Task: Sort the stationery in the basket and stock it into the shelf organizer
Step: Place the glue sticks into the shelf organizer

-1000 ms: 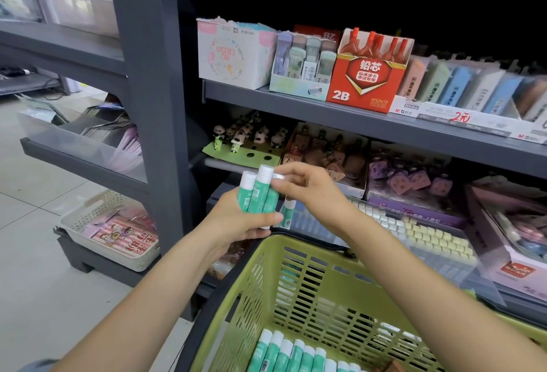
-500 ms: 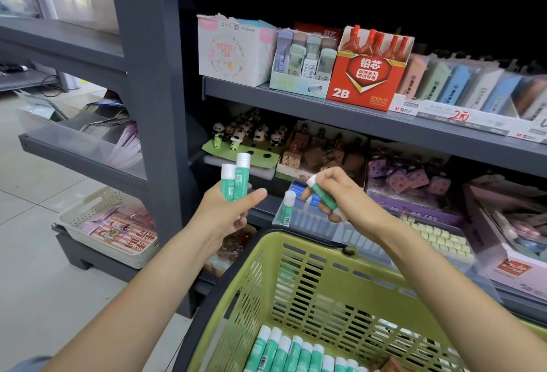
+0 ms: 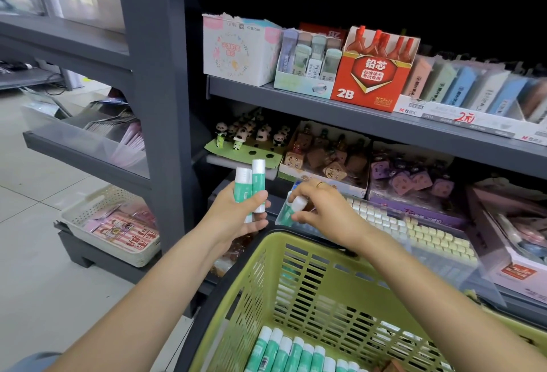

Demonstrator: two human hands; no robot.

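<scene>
My left hand (image 3: 241, 216) grips two green glue sticks (image 3: 251, 185) with white caps, held upright in front of the lower shelf. My right hand (image 3: 321, 209) pinches one more glue stick (image 3: 294, 207), tilted, its lower end down in the clear shelf organizer (image 3: 384, 223) at that organizer's left end. A ring shows on this hand. The green basket (image 3: 296, 277) sits below both arms. A row of several glue sticks (image 3: 293, 354) lies on the basket's floor.
Pastel erasers (image 3: 420, 229) fill the organizer to the right. Panda figures (image 3: 251, 135) and brown toy boxes (image 3: 328, 158) stand behind. The upper shelf holds a red 2B lead box (image 3: 370, 84). A grey upright (image 3: 154, 105) stands left, with a white tray (image 3: 112, 223) low beside it.
My right hand took one glue stick from the bunch in my left hand and carried it down to the organizer's left end. My left hand drew left and now holds two sticks.
</scene>
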